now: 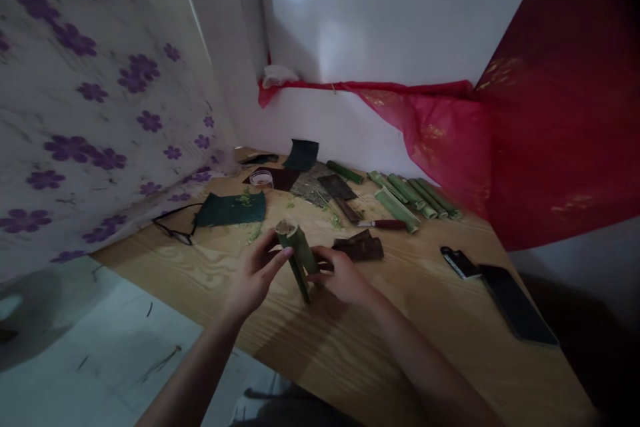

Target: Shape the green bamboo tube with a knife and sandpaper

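Head cam: bamboo tube (299,254) in hands (255,274), knife (383,224), prob. bark scraps (358,248) beyond.

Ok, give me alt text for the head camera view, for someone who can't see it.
A person's left hand and right hand hold a tilted green bamboo tube above a wooden table. Beyond it lie more cut bamboo pieces, a red-handled knife and a dark green sheet, with eyeglasses to the left and a phone to the right.

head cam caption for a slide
Left hand and right hand hold a green bamboo tube over a wooden table
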A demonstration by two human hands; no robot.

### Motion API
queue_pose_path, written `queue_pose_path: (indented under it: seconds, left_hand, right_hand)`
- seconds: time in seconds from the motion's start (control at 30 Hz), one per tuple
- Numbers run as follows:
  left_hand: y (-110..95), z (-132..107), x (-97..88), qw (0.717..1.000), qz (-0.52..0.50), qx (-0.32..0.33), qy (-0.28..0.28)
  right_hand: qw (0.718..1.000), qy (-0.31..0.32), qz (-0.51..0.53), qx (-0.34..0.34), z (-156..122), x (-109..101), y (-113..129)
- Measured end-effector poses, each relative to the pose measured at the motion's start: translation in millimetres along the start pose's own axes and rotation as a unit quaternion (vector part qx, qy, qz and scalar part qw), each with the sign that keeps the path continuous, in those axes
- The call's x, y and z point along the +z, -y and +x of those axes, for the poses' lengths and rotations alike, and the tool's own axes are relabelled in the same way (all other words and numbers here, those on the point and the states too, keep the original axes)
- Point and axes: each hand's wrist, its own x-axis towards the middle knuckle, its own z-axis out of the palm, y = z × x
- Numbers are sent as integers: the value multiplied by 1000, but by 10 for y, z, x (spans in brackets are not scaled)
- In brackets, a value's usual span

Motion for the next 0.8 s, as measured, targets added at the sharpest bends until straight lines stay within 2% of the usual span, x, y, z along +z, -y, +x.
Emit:
queue_pose_path:
  seconds: [0.13,0.27,0.43,0.63,0.8]
  left_hand:
    - [89,-34,11,1000,-2,-14,16]
    - [180,-58,-6,999,14,-12,26]
    - [196,-84,-29,1000,21,-13,13]
    - [191,-105,7,1000,20,-22,2]
    - [188,-122,47,999,19,-40,25]
  right_hand:
    - [1000,4,1,0,-13,5,13]
    - [999,35,27,22,-31,-7,22]
    - [996,65,31,55,-44,-64,23]
    - [998,54,2,22,-49,-77,24]
    - [997,48,-62,9,-74,-66,94]
